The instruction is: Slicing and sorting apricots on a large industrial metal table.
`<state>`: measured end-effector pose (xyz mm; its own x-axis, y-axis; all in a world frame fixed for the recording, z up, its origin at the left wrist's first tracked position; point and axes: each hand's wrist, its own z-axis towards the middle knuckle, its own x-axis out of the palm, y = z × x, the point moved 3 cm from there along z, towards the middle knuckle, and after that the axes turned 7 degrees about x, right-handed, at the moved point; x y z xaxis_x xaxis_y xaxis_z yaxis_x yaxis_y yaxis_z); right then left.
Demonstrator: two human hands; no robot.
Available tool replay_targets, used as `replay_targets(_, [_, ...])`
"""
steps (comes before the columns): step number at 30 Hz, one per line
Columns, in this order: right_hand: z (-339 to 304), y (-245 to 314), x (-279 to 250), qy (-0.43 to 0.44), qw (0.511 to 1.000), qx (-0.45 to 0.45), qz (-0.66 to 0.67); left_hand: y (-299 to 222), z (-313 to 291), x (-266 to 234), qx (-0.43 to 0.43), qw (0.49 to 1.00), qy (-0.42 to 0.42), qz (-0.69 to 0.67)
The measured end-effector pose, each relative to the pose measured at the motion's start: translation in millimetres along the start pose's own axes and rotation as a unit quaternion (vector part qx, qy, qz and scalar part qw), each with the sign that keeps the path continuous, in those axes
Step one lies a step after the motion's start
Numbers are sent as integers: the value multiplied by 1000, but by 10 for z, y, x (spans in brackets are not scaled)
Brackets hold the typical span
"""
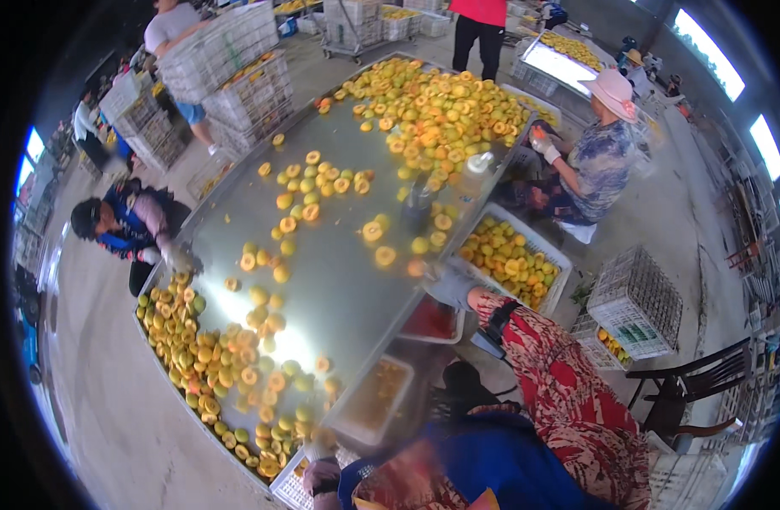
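Observation:
A large metal-topped table (313, 255) carries many halved yellow-orange stone fruits, apricots or small peaches by their look. At the table's right edge is my right hand (451, 286), in a grey glove, with its fingers closed round an orange fruit half (417, 268). My left hand (322, 444), gloved and blurred, is at the near corner of the table beside a pile of fruit halves (262, 399). Its fingers are too smeared to read. Just beyond my right hand, a white crate (553, 293) holds whole-looking yellow fruit. A pump bottle (476, 174) stands on the table's right side.
Below the table edge are a tub with red contents (430, 321) and a pale tub (374, 399). Stacked crates (635, 302) and a dark chair (696, 387) stand at right. One co-worker (611, 161) sits at right, another (122, 221) bends at left.

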<state>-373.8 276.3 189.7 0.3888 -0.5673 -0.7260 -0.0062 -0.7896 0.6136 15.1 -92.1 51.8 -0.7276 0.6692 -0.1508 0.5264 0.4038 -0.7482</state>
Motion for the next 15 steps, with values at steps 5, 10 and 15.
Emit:
replay_targets(5, [454, 484, -488, -7, 998, -49, 50, 416, -122, 112, 16, 985, -27, -171])
replay_targets(10, [858, -461, 228, -22, 989, -119, -83, 40, 47, 1004, 177, 967, 185, 4])
replay_targets(15, [-274, 814, 799, 308, 947, -65, 59, -328, -60, 948, 244, 952, 184, 35])
